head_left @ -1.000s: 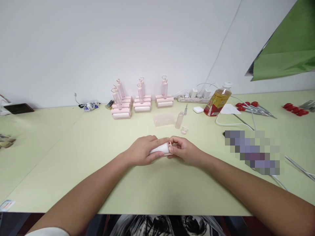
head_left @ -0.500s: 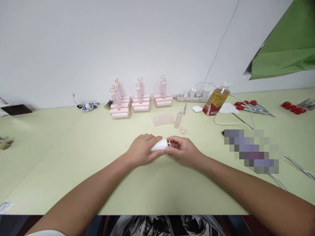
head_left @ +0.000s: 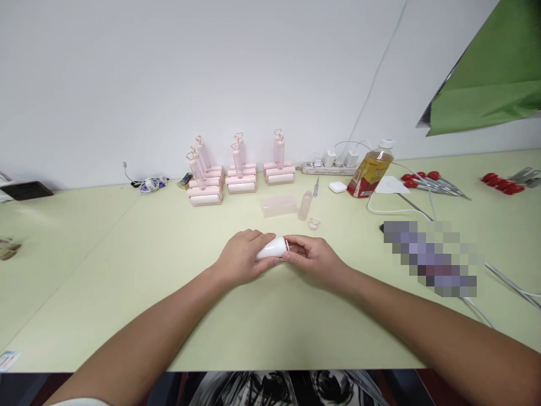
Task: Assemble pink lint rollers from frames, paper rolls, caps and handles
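Both hands meet at the middle of the pale green table (head_left: pixel 270 327). My left hand (head_left: pixel 240 259) is wrapped round a small white roller (head_left: pixel 273 247) lying sideways. My right hand (head_left: pixel 315 256) pinches the roller's pink-rimmed right end with thumb and fingertips. Just beyond the hands lie a translucent pink cover (head_left: pixel 279 206), a small pink bottle-shaped handle (head_left: pixel 304 204) and a tiny pink ring piece (head_left: pixel 313 223).
Pink lint rollers (head_left: pixel 239 169) stand in stacks near the wall. A power strip (head_left: pixel 327 167), an oil bottle (head_left: pixel 369 169), red-handled tools (head_left: pixel 426 181) and white cables (head_left: pixel 507 285) lie to the right. A green sheet (head_left: pixel 490 73) hangs at the upper right.
The roller has tilted slightly, its right end rising between my fingers. Both hands stay at the same spot; the view has shifted a little.
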